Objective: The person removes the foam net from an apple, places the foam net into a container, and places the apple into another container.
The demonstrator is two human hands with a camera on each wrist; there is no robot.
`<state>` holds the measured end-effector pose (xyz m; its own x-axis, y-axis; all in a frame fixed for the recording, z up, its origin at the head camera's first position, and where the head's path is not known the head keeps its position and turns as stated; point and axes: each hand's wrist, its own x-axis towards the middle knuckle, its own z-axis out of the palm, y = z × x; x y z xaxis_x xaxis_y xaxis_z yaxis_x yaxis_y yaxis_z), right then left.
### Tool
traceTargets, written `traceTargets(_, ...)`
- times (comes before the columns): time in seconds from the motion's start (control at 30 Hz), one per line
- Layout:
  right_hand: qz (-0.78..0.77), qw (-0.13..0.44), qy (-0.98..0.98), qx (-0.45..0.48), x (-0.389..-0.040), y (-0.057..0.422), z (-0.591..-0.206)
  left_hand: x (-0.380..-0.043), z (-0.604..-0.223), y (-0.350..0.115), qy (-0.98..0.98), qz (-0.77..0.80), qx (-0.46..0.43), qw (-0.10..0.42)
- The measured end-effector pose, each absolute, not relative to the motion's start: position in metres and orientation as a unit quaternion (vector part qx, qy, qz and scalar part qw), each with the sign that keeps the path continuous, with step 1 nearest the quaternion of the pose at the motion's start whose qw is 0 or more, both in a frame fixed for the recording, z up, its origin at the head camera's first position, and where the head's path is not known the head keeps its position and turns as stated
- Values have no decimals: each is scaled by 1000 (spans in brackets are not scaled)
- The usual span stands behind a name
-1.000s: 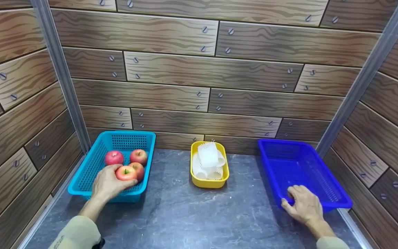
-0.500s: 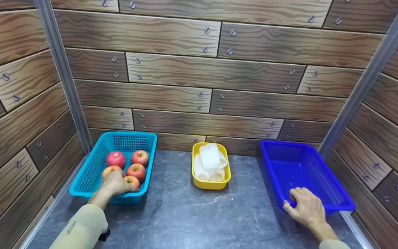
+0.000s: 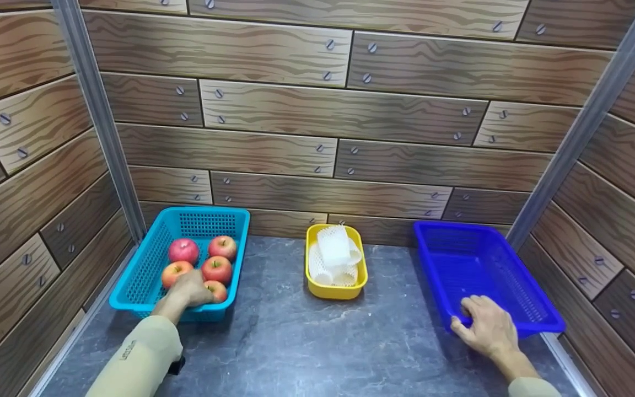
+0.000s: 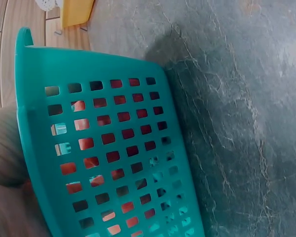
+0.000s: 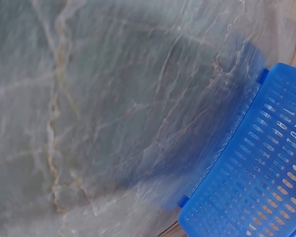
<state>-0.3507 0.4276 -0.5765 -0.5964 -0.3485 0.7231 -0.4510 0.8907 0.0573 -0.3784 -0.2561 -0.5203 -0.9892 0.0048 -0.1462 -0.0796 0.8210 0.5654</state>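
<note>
In the head view, a teal basket [image 3: 124,300] at the left holds several red apples [image 3: 217,270]. My left hand [image 3: 188,289] reaches over its near rim, fingers curled down around the front-right apple [image 3: 217,291], thumb at its near side; the fingertips are hidden. In the left wrist view, red fruit shows through holes in the basket's wall [image 4: 89,64], with the hand [image 4: 7,148] blurred at the left edge. At the right, my right hand [image 3: 488,328] grips the near rim of a blue basket [image 3: 474,264]; the right wrist view shows its slotted wall [image 5: 266,163].
Between the baskets stands a small yellow bin [image 3: 335,292] filled with white foam net sleeves [image 3: 334,251]. All three containers rest on a grey marbled tabletop [image 3: 306,342]. Wood-plank patterned walls [image 3: 273,154] enclose the back and both sides.
My left hand has set down the apple it was holding at the left of the group, then shifted right to the front-right apple. The right hand stays on the blue basket's rim.
</note>
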Motion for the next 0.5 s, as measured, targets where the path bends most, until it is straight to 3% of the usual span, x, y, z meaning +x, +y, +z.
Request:
traceTargets(0.23,124,378,-890,223,-357,419,-568,-370,-504,-255,960,275,-42,18)
traceTargets(0.5,139,436,-858,231,-365,377,-529,-365,-478,-211,961,226,7,-157)
